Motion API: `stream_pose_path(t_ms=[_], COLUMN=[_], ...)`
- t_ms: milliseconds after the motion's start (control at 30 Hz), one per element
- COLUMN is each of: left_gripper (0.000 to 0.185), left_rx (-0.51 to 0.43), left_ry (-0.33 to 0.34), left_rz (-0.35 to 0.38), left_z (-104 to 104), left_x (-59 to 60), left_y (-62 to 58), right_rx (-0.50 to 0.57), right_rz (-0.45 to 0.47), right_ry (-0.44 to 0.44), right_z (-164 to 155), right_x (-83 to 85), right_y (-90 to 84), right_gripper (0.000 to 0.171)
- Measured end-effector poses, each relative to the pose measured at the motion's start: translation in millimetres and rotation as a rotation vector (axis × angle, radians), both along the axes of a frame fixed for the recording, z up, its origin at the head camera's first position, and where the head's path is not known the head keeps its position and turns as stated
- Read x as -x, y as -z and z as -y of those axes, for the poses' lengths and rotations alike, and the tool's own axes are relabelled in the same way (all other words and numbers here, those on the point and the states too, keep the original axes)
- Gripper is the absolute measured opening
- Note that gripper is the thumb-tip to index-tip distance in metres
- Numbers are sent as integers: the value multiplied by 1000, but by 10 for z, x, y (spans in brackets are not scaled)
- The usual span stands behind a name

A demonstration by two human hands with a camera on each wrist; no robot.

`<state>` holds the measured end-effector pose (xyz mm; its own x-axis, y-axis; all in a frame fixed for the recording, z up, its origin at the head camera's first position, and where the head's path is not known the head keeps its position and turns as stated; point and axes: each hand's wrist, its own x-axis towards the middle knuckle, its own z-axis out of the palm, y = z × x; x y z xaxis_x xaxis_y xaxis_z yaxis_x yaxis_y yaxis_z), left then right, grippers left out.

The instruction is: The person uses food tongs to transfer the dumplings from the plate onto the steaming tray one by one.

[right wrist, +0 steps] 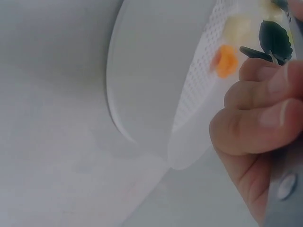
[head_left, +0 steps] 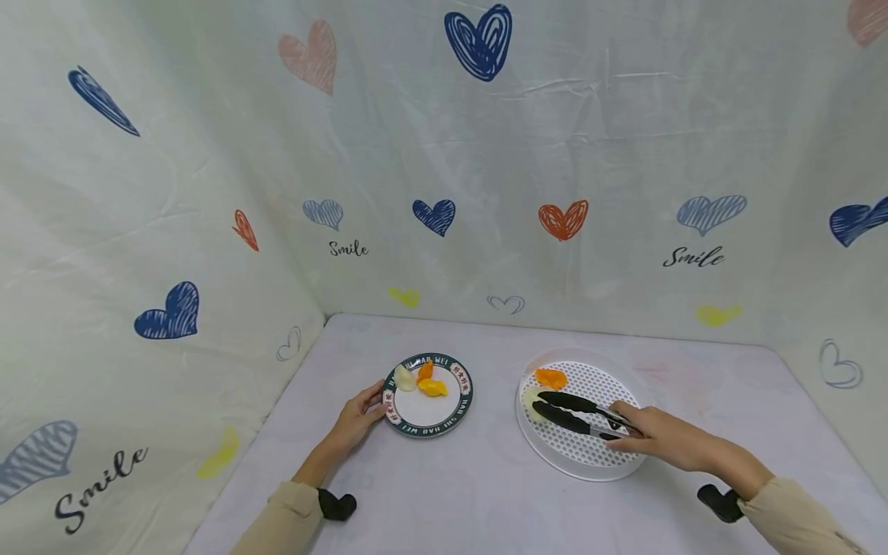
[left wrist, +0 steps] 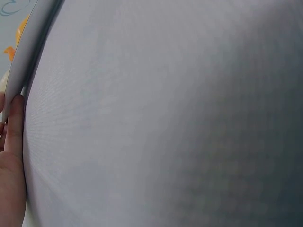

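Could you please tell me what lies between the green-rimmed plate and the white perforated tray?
Only bare tabletop lies between the plate and the tray, as the head view shows.

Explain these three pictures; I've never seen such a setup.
There is no machine here, just a person's two bare hands. The wide picture comes from a camera worn on the head; the two close ones come from cameras on the wrists. On the table sit a green-rimmed plate, bearing a pale piece, an orange piece and a yellow piece, and a white perforated tray. The left hand holds the plate's edge. The right hand grips black-tipped tongs, their tips at a pale chunk in the tray, near an orange chunk.
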<state>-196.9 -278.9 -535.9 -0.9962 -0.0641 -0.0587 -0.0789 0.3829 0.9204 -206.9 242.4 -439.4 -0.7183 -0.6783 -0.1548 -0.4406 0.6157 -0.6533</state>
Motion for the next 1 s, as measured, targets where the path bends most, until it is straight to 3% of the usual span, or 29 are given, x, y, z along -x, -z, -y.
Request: stream_pose_path(t_ms=[400,1000], left_gripper=[57,58], left_rx=[4,-21], left_ry=[1,9], left_rz=[8,0], left_z=[-5,16], left_x=[-14,3], left_y=[-4,-4], right_rx=[-34,-28], right_rz=[5,17], right_ry=[-23,-21], right_z=[-40,9], right_x=[-6,-11], right_y=[163,207], right_gripper=[56,60])
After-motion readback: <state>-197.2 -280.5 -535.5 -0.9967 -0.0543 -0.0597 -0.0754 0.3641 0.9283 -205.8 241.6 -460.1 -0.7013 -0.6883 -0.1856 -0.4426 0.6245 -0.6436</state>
